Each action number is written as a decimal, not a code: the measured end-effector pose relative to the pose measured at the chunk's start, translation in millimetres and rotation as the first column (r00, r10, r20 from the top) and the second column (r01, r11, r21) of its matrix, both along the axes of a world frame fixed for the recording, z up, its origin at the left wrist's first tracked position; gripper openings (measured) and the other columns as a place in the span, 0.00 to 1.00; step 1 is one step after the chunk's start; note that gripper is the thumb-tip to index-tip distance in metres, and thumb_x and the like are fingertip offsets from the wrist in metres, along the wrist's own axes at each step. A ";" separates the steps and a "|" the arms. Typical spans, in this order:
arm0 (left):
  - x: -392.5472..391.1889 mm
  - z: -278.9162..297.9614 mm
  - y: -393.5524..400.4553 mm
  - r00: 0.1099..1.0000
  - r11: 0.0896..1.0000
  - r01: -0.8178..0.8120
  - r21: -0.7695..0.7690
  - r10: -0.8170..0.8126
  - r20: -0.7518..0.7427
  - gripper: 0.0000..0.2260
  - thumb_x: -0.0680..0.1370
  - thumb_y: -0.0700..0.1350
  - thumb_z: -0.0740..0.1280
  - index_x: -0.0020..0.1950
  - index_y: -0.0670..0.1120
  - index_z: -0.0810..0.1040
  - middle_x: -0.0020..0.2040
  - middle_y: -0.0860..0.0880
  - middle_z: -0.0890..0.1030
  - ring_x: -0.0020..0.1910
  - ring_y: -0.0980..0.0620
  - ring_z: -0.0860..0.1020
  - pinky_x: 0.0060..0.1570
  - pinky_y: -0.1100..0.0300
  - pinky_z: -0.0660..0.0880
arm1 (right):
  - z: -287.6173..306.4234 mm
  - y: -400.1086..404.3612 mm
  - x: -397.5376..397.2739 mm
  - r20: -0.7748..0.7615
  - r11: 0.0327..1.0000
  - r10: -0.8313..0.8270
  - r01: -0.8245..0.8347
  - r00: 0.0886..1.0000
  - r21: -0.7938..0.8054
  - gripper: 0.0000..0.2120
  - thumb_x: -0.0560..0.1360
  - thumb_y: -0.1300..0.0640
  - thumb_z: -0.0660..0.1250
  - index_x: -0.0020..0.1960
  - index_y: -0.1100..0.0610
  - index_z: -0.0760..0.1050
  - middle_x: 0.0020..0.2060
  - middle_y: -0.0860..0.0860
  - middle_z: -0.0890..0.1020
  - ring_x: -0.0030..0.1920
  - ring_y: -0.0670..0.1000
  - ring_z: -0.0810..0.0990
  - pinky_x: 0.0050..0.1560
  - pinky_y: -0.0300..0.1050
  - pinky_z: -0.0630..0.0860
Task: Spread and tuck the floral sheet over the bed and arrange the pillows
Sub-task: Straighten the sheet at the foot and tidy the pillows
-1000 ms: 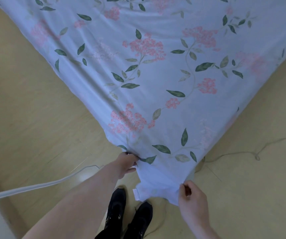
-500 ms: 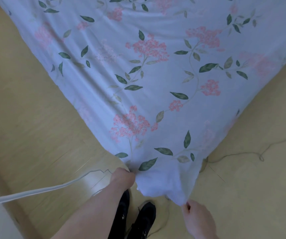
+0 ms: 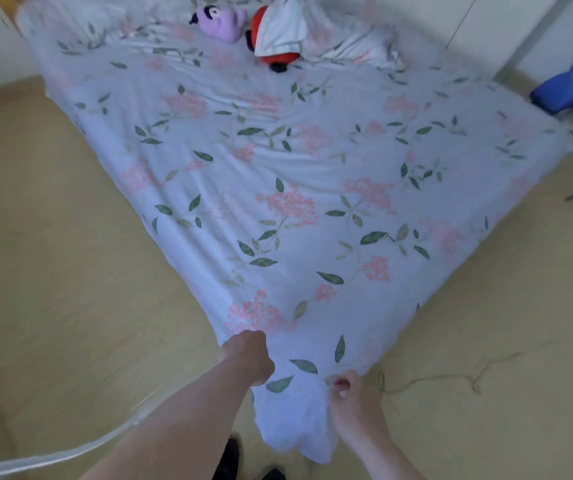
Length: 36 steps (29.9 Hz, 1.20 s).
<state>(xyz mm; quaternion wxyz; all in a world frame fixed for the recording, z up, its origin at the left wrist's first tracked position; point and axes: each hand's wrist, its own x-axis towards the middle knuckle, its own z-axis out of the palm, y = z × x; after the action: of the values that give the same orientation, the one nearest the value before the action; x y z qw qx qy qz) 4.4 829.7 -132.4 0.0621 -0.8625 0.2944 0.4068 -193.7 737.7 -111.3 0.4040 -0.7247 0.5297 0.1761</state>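
The floral sheet (image 3: 299, 188), pale blue with pink blossoms and green leaves, lies spread over the bed with wrinkles near the middle. Its near corner hangs down toward my feet. My left hand (image 3: 252, 358) is closed on the sheet's left edge at that corner. My right hand (image 3: 351, 396) pinches the sheet's right edge just beside the hanging white flap. At the far end a floral pillow (image 3: 351, 46) lies crumpled at the right, and another pillow (image 3: 70, 12) sits at the far left.
A purple plush toy (image 3: 222, 22) and a red-and-black plush toy (image 3: 278, 58) under a white cloth (image 3: 283, 27) lie by the pillows. A blue bag (image 3: 560, 91) hangs at right. A thin cord (image 3: 451, 377) and a white cable (image 3: 70, 452) cross the wooden floor.
My view has tilted up, so the whole bed and pillows now show. Both hands have moved up along the corner, keeping hold of the sheet, and the corner hangs lower between them.
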 end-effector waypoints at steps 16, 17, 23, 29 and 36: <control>44.9 266.5 -33.5 0.969 0.982 -0.037 -0.185 0.080 0.233 0.10 0.74 0.42 0.62 0.55 0.48 0.77 0.53 0.50 0.76 0.47 0.48 0.77 0.43 0.58 0.75 | 248.7 -92.5 -6.1 0.064 0.977 0.156 -0.144 0.986 -0.159 0.16 0.81 0.54 0.61 0.68 0.51 0.69 0.70 0.47 0.72 0.67 0.51 0.73 0.55 0.42 0.69; 40.4 276.4 -44.9 0.969 0.979 -0.037 -0.199 0.084 0.233 0.11 0.75 0.43 0.62 0.56 0.48 0.77 0.55 0.50 0.75 0.48 0.47 0.78 0.45 0.57 0.76 | 259.0 -105.0 -11.7 0.068 0.973 0.162 -0.147 0.985 -0.179 0.17 0.81 0.54 0.61 0.69 0.51 0.68 0.71 0.48 0.71 0.67 0.51 0.73 0.55 0.42 0.69; -12.1 317.1 -103.0 0.972 0.960 -0.004 -0.280 0.069 0.223 0.13 0.78 0.47 0.62 0.62 0.50 0.77 0.63 0.50 0.72 0.56 0.47 0.77 0.53 0.56 0.75 | 296.6 -165.7 -67.1 0.088 0.967 0.183 -0.163 0.979 -0.198 0.20 0.81 0.54 0.61 0.72 0.52 0.68 0.71 0.48 0.71 0.66 0.51 0.75 0.54 0.41 0.69; -87.3 360.6 -177.0 0.964 0.920 0.060 -0.388 0.046 0.260 0.13 0.78 0.49 0.63 0.63 0.53 0.76 0.64 0.51 0.71 0.59 0.47 0.74 0.51 0.58 0.70 | 333.1 -252.3 -149.5 0.081 0.953 0.239 -0.218 0.968 -0.209 0.21 0.76 0.49 0.62 0.69 0.47 0.69 0.67 0.47 0.75 0.59 0.50 0.77 0.58 0.46 0.76; -122.8 382.9 -235.7 0.950 0.896 0.144 -0.420 -0.007 0.311 0.13 0.79 0.51 0.65 0.64 0.54 0.76 0.65 0.52 0.70 0.51 0.48 0.74 0.46 0.55 0.72 | 369.3 -319.9 -170.3 0.075 0.928 0.280 -0.249 0.957 -0.276 0.22 0.78 0.50 0.62 0.71 0.51 0.67 0.67 0.50 0.76 0.62 0.53 0.77 0.52 0.43 0.73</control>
<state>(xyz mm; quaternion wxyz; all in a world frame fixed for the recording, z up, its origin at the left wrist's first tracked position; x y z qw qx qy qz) -118.4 594.0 250.5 -0.0732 -0.8939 0.3988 0.1912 -364.0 417.9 258.0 0.3060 -0.8455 0.4220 0.1157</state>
